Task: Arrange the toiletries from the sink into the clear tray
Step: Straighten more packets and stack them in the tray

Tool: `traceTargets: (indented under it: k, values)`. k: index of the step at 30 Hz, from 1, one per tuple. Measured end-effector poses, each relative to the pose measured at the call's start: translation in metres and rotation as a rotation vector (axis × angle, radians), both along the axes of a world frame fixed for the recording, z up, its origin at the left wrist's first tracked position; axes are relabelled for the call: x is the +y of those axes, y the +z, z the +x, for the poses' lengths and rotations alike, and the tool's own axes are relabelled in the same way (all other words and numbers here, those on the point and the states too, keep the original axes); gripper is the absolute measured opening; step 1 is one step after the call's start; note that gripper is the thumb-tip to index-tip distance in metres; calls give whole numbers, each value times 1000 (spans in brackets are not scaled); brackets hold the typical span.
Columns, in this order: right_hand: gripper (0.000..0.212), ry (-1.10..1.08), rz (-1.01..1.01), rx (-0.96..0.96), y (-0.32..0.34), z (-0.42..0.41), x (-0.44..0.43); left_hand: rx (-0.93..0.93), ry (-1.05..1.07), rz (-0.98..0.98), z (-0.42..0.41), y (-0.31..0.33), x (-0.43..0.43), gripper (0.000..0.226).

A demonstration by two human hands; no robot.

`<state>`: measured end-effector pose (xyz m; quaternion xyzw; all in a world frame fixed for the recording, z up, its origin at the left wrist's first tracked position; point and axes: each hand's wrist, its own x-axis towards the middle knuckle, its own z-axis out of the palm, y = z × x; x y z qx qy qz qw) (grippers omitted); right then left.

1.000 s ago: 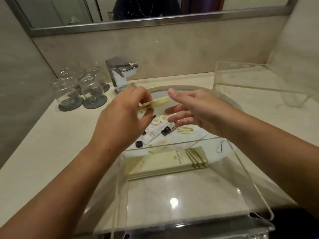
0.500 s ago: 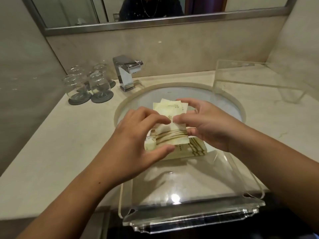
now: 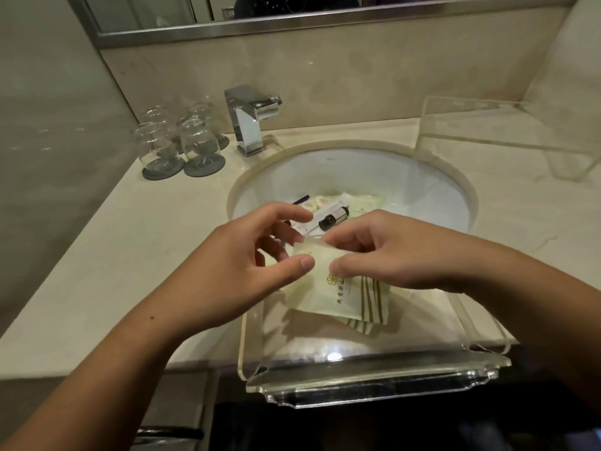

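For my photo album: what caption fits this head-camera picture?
Both hands, left and right, lower a cream packet into the clear tray; more toiletries wait in the sink.

Both hands meet over the clear tray (image 3: 374,372), which sits at the front edge of the tabletop (image 3: 136,255). The left hand (image 3: 250,275) and the right hand (image 3: 390,252) pinch the top edge of a pale packet (image 3: 338,294) with gold stripes, held above another striped packet lying in the tray. Small bottles (image 3: 333,218) and soaps lie in the sink (image 3: 422,203) behind. Upturned glasses (image 3: 195,141) stand by the tap (image 3: 250,118).
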<state>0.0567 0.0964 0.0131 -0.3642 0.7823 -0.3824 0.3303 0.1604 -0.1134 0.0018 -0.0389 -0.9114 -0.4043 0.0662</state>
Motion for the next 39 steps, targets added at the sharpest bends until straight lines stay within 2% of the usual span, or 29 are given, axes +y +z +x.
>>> traceTargets:
  k: [4, 6, 9, 16, 21, 25, 27, 32, 36, 39]
  values:
    - [26, 41, 26, 74, -4, 10, -4, -66, -2, -9, 10, -4, -3, 29]
    - [31, 47, 28, 170, -9, 14, -4, -111, -16, -11, 15, -5, -6, 23]
    - [33, 29, 46, 329, -14, 21, -1, -167, -21, -103, 23, -4, -12, 15]
    - [38, 55, 92, 538, -25, 39, 3, -218, -10, -331, 31, -6, -20, 7]
    - [49, 78, 142, 607, -29, 48, 7, -134, -33, -457, 35, -13, -20, 27]
    - [50, 81, 131, 625, -36, 50, 6, -121, -68, -531, 36, -18, -18, 54]
    - [50, 89, 130, 644, -39, 50, 4, -125, -68, -545, 35, -21, -17, 61]
    - [50, 93, 126, 654, -41, 50, 3, -148, -65, -538, 35, -21, -16, 54]
    - [51, 93, 103, 655, -40, 48, 5, -134, -75, -517, 35, -21, -17, 59]
    - [47, 67, 65, 657, -36, 46, 7, -112, -74, -474, 32, -16, -18, 44]
